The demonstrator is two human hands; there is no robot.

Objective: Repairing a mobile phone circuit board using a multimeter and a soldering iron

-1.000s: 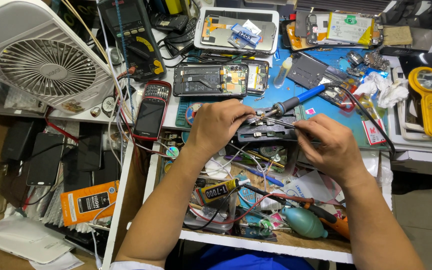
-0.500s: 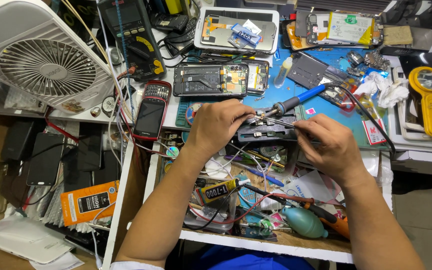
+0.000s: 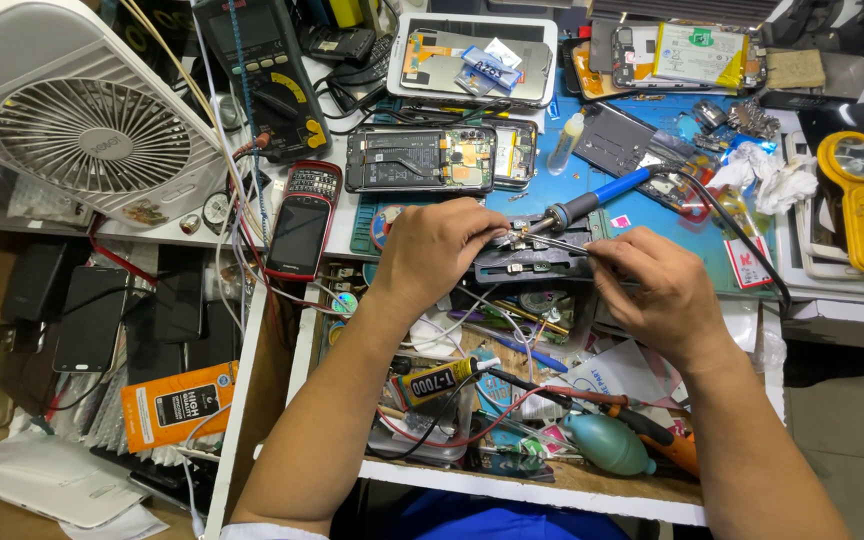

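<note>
My left hand lies with curled fingers on the left end of a black board holder on the blue mat, pinning it down. My right hand pinches thin metal tweezers whose tips point left at a small circuit part on the holder. A blue-handled soldering iron lies slanted just behind the holder, tip close to my left fingertips; neither hand holds its handle.
An opened phone lies behind my hands. A red phone, a multimeter and a white fan stand left. A yellow magnifier lies right. Below my arms lie a glue tube, a teal blower and tangled wires.
Both hands stay almost still at the holder. The tweezers shift only slightly.
</note>
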